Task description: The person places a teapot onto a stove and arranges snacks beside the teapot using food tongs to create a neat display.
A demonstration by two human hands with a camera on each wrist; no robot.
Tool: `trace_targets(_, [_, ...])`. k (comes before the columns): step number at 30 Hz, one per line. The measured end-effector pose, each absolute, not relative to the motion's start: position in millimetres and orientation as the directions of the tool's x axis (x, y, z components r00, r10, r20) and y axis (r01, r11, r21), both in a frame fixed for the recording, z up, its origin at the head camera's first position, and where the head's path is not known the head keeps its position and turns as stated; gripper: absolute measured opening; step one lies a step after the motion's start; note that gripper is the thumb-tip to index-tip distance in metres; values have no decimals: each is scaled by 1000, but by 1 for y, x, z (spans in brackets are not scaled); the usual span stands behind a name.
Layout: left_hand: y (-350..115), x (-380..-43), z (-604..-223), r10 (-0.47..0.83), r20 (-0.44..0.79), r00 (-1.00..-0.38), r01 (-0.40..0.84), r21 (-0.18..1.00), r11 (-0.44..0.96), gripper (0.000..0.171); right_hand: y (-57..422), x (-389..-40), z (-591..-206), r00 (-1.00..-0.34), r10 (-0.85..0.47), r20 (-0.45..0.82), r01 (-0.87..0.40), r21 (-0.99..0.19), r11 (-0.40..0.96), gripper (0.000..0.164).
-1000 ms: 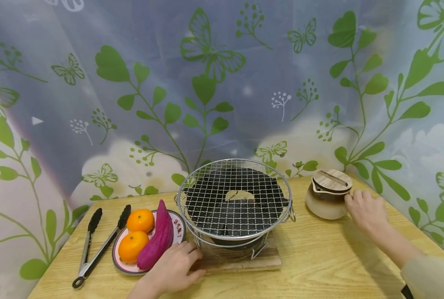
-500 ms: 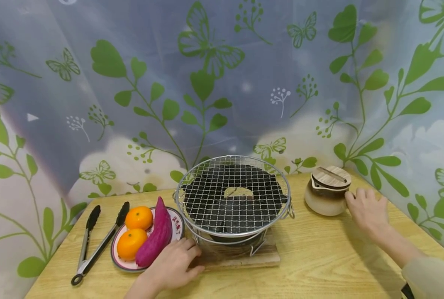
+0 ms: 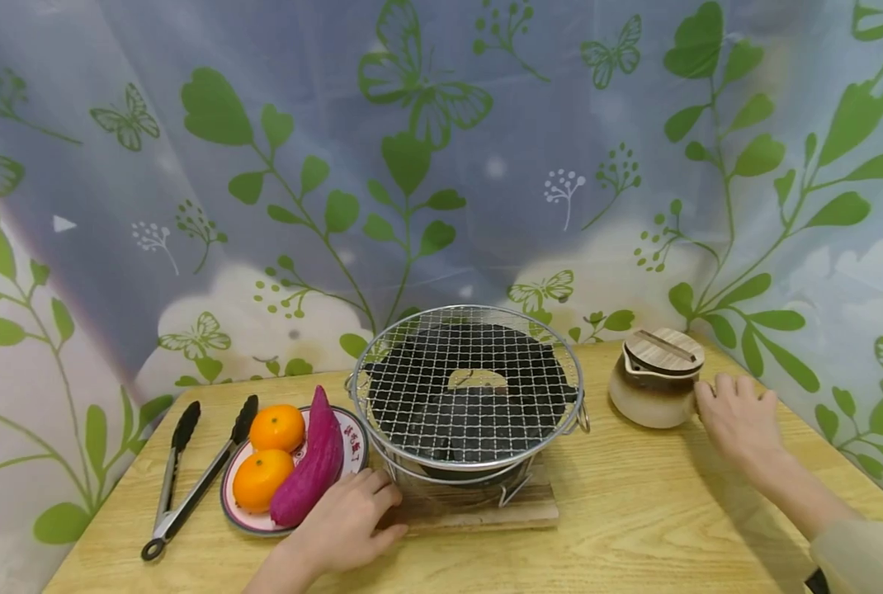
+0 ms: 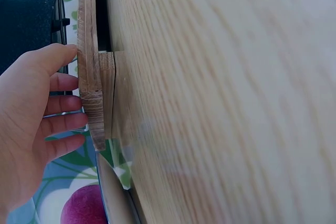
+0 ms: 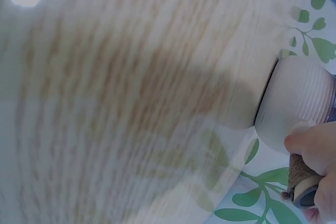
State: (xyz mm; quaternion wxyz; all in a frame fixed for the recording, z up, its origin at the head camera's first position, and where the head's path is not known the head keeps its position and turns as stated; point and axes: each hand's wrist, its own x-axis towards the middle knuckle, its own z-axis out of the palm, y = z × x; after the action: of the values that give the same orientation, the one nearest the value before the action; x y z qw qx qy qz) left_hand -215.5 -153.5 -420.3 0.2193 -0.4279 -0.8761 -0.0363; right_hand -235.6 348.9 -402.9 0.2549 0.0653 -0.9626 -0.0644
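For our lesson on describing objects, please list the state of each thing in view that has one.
Tongs, spread open
Oranges, unpeeled
Sweet potato, unpeeled
Plate, loaded with oranges and sweet potato
Grill rack, bare
Stove, no flame visible
Pot, lid on
Left hand, touching the board
Right hand, gripping the pot's handle

Ahead of the left hand (image 3: 348,520), I see a blue-grey backdrop (image 3: 293,49) with green leaf and butterfly prints, angling inward past the right hand (image 3: 742,421). Beneath both lies a yellowish wood-grain counter (image 3: 620,511).
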Motion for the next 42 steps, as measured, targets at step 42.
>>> trace_targets(42, [-152, -214, -419, 722, 408, -558, 749, -125, 650, 26, 346, -228, -373, -455, -430, 780, -251, 351, 902, 49])
